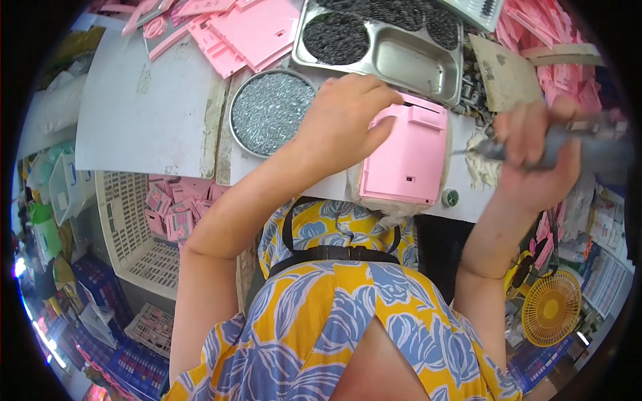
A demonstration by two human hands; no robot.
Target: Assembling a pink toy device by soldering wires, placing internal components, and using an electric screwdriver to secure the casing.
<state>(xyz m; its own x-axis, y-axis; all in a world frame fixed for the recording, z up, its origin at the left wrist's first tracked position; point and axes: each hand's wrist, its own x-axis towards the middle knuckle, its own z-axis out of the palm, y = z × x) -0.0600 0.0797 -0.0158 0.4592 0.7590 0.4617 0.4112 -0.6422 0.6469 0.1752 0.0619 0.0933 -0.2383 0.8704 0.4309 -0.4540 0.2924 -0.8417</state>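
Note:
A pink plastic box (408, 157) lies on a cloudy plastic-wrapped pad at the table's front edge. My left hand (351, 117) is at its upper left corner, fingers bent over the top edge and thumb along the side. To the right, my right hand (535, 144) is wrapped round a grey electric screwdriver (588, 146), blurred by motion. Its thin bit points left toward the box, apart from it. Beside my left wrist stands a round metal dish (273, 110) full of small silvery metal parts.
A steel compartment tray (411, 60) with black small parts stands behind the box. Pink panels (247, 33) are piled at the back left, more pink parts (562, 67) at the back right. A small green-topped pot (450, 197) sits near the front edge. Below left is a crate (130, 220).

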